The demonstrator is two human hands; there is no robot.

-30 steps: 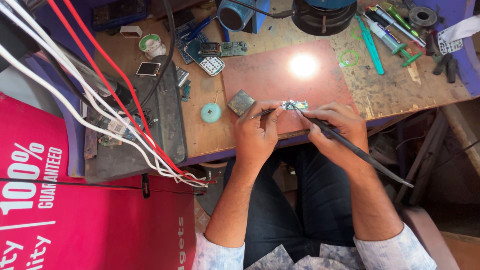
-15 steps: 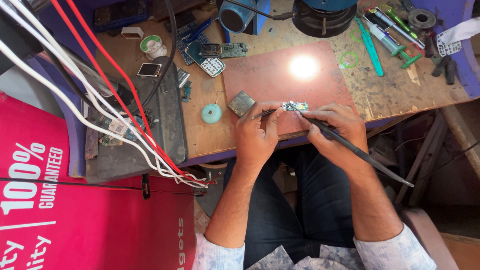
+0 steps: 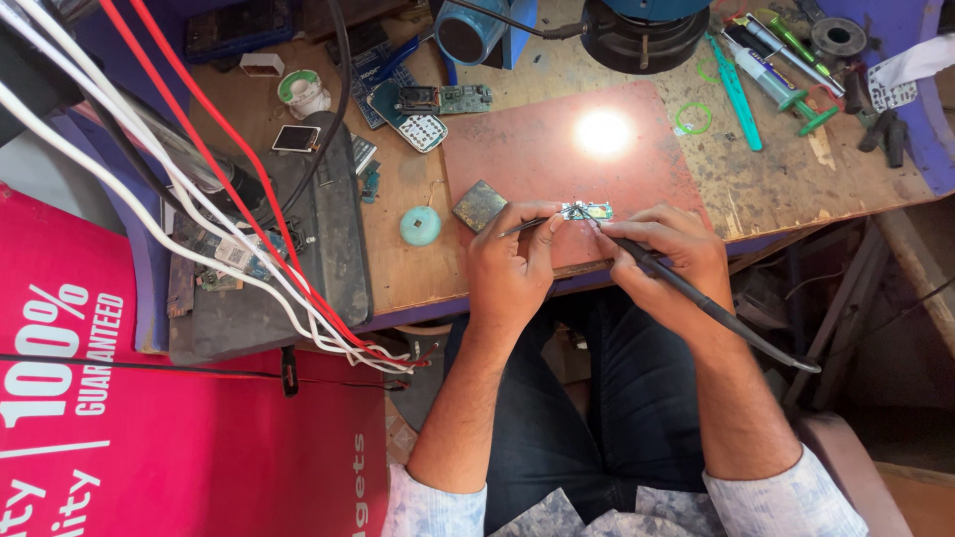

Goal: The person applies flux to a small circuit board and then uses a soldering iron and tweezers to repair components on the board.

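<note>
A small circuit board (image 3: 587, 210) lies on the front edge of a reddish work mat (image 3: 557, 159). My left hand (image 3: 509, 267) pinches thin tweezers (image 3: 525, 226) whose tips reach the board's left end. My right hand (image 3: 667, 254) grips a black soldering iron (image 3: 696, 298) like a pen, its tip touching the board. The iron's handle and cord trail back to the right past my wrist.
A dark square pad (image 3: 478, 205) and a teal round disc (image 3: 420, 226) sit left of my hands. Circuit boards (image 3: 428, 109), a solder spool (image 3: 298, 91), syringes and a green tool (image 3: 738, 80) lie at the back. White and red cables (image 3: 199, 199) cross the left side.
</note>
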